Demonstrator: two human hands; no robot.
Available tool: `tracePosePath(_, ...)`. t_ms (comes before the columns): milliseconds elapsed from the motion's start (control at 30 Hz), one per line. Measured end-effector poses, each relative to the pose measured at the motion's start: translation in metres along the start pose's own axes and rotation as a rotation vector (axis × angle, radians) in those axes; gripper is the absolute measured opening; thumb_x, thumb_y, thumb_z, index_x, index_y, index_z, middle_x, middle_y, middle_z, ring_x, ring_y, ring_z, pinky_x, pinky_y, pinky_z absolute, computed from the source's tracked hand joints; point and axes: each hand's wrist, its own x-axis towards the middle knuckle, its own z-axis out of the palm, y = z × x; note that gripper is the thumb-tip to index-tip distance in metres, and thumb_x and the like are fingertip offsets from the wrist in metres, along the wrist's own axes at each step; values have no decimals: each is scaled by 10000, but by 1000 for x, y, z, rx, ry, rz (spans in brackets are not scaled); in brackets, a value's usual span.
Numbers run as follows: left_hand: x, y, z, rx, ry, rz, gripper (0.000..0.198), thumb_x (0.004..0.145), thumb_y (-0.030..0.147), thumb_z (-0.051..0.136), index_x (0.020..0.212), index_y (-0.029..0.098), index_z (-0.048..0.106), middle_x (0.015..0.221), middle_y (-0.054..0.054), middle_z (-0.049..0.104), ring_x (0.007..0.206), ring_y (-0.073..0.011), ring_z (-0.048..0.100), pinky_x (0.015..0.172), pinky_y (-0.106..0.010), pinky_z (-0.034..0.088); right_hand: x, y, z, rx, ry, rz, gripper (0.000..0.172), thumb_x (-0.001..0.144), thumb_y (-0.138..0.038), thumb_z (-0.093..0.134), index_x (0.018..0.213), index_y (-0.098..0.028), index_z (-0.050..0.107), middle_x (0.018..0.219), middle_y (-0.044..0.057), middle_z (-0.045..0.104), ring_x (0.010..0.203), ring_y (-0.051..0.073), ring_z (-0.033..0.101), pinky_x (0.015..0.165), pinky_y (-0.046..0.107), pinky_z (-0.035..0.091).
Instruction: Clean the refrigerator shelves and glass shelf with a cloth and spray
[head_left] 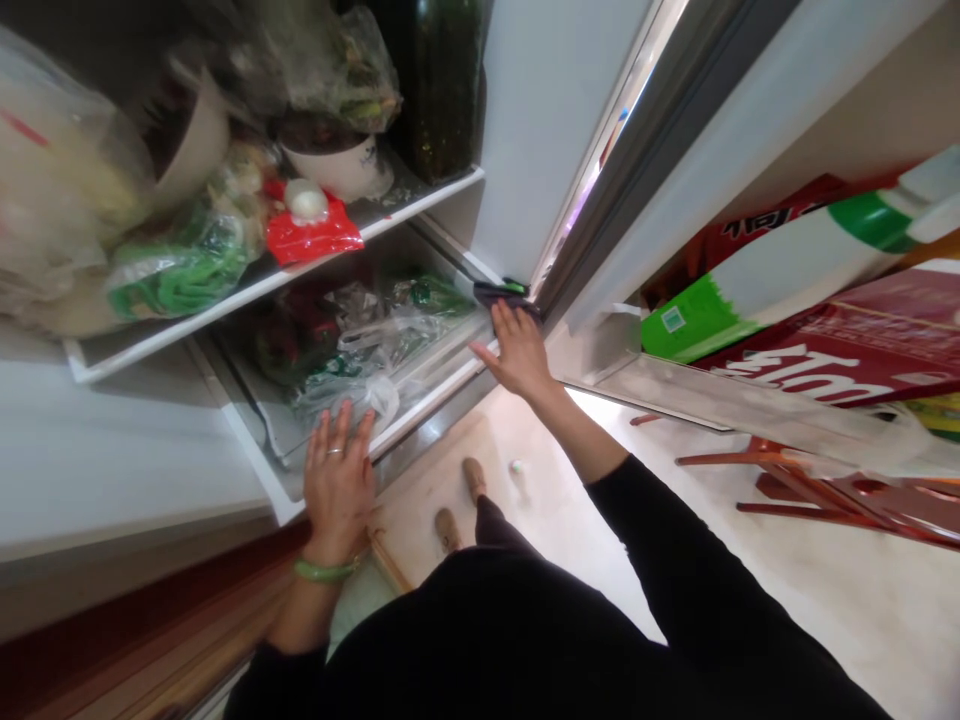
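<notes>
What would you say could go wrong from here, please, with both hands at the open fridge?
The red packet droops over the shelf edge, with a white round thing by it; a bump might tip either off. The right hand is on a dark cloth beside the open door; fingers could get pinched if it swung. The left hand is close to a thin plastic bag, which might snag.

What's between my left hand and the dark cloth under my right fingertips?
In the head view, a long, straight white rim runs between your left hand and the dark cloth, with crumpled clear plastic bags lying behind it.
</notes>
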Motion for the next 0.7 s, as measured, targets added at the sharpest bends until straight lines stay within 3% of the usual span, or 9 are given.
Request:
tracePosePath(67,0,0,-1,9,-9,6,631,957,44,528,1576,161,565,1717,-161,401,1639,-409,276,1309,-642,320,-9,7,0,-1,13,0,935,1064,-722,308,1676,-17,360,1742,199,324,1601,422,332,1329,569,219)
tracePosePath(133,0,1,-1,13,-10,5,620,960,44,525,1568,155,574,1717,-160,402,1639,-409,278,1310,-640,319,2,11,2,1,18,3,938,1063,-720,313,1672,-8,364,1732,214,341,1602,413,337,1335,571,205)
tracePosePath(267,0,0,1,11,-2,-11,602,975,64,517,1561,184,589,1715,-137,410,1639,-391,286,1316,-628,311,67,0,8,53,-26,-110,861,1072,-697,330,1685,-95,383,1737,153,353,1619,379,324,1338,569,224)
tracePosePath(333,-1,-1,1,17,1,-8,608,980,77,511,1573,192,575,1720,-134,398,1645,-381,274,1318,-627,305,87,-7,8,82,-61,-177,834,1079,-691,322,1681,-120,400,1746,121,343,1624,372,319,1341,558,225)
tracePosePath(400,-1,-2,2,23,-2,2,610,988,90,502,1586,190,558,1728,-131,383,1651,-374,259,1321,-619,304,77,-9,6,93,-70,-219,849,1073,-700,347,1682,-111,397,1757,116,316,1626,374,311,1348,533,212)
tracePosePath(567,-2,-4,2,19,-2,15,604,998,99,491,1591,194,552,1729,-132,381,1657,-365,240,1329,-608,294,-8,7,2,65,-38,-94,922,1047,-722,417,1703,-80,329,1769,166,264,1628,400,288,1332,548,227)
tracePosePath(633,-2,-4,2,12,8,12,612,997,97,493,1594,219,549,1726,-122,390,1655,-363,245,1326,-617,297,-15,13,1,40,-32,-39,911,1050,-714,414,1702,-83,332,1761,175,288,1625,397,294,1330,563,216)
tracePosePath(700,-2,-3,3,6,17,10,623,992,90,496,1597,230,547,1724,-119,394,1653,-364,251,1324,-621,303,6,14,1,14,-23,-29,881,1058,-697,409,1696,-92,350,1752,172,315,1617,387,314,1329,570,206)
